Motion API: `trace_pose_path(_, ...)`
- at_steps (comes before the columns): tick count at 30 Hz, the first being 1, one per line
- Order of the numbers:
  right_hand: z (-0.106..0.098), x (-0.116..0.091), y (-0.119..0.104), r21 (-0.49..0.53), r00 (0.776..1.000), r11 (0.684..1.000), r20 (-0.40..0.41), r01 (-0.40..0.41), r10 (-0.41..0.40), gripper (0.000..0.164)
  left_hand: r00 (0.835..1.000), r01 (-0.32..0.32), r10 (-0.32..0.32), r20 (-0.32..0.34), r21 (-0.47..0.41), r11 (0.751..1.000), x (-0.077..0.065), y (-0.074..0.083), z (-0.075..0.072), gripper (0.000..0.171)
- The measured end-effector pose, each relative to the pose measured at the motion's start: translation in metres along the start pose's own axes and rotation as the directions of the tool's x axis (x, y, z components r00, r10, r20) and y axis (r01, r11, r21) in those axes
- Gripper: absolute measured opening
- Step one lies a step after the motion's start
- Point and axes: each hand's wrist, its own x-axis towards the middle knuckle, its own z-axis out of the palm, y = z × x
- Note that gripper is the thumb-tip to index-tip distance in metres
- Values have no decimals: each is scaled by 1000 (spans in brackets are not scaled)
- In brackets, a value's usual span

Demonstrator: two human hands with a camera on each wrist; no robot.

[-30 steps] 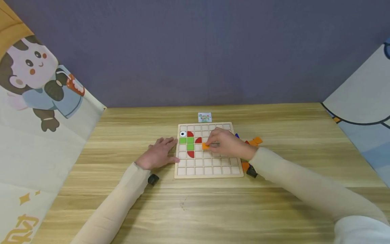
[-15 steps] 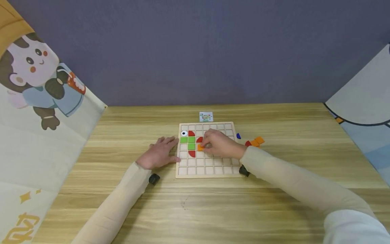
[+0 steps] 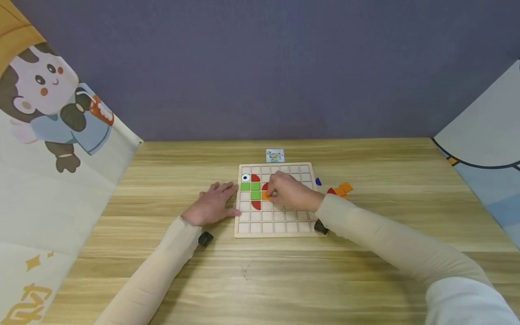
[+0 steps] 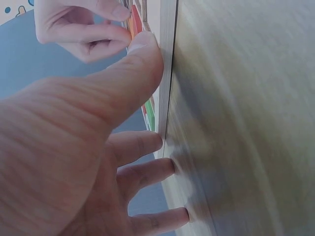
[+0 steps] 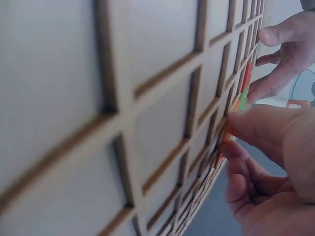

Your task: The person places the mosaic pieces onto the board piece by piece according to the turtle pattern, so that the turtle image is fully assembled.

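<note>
A wooden grid board lies on the table. My right hand pinches an orange square tile between thumb and finger, at a cell just right of a green tile. In the right wrist view the orange tile is mostly hidden by the fingertips. My left hand rests spread at the board's left side, thumb and fingers touching its edge in the left wrist view. Set in cells are a white eye tile, several green squares and red quarter-round tiles, such as the red tile.
Right of the board lie loose orange tiles, a red tile and a blue tile. A small picture card lies behind the board. A dark wall panel rises at the table's far edge.
My right hand has carried the orange tile left and set it down at the cell beside the green tile. The left hand stays at the board's edge.
</note>
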Motion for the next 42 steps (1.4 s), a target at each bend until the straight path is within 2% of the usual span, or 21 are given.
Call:
trace_pose_path(6, -4, -9, -8, -32, 1000, 999, 12, -2, 3, 13, 1000, -16, 16, 0, -4, 1000, -4, 1, -1, 83)
trace_pose_path(10, -15, -23, -8, -7, 999, 1000, -35, -27, 27, 16, 1000, -24, 24, 3, -7, 1000, -8, 2, -2, 84)
trace_pose_path(12, -25, -33, -2, 17, 995, 998, -69, -68, 69, 18, 1000, -30, 30, 3, -6, 1000, -9, 2, -3, 83)
trace_pose_path(15, -44, -52, 17, 48, 981, 985, -93, -165, 169, 22, 1000, -27, 27, 4, -5, 1000, -9, 3, -3, 83)
trace_pose_path(18, -62, -78, 46, 62, 954, 958, -92, -280, 285, 26, 1000, -27, 27, 5, -8, 1000, -9, 3, -2, 83)
trace_pose_path(21, -72, -106, 75, 45, 937, 943, -100, -331, 334, 26, 1000, -28, 28, 2, -11, 1000, -8, 3, -2, 84)
trace_pose_path(25, -73, -137, 104, -14, 944, 949, -104, -315, 312, 24, 999, -32, 32, 0, -9, 999, -8, 2, -1, 84)
trace_pose_path(28, -70, -150, 114, -39, 954, 958, -110, -285, 279, 23, 999, -36, 36, -3, -1, 999, -7, 1, -1, 85)
trace_pose_path(35, -69, -154, 117, -66, 961, 963, -115, -261, 253, 19, 999, -35, 35, 2, -7, 999, -8, 2, -2, 84)
trace_pose_path(42, -67, -155, 116, -90, 966, 966, -114, -243, 233, 24, 999, -35, 35, 0, -10, 999, -8, 3, -2, 84)
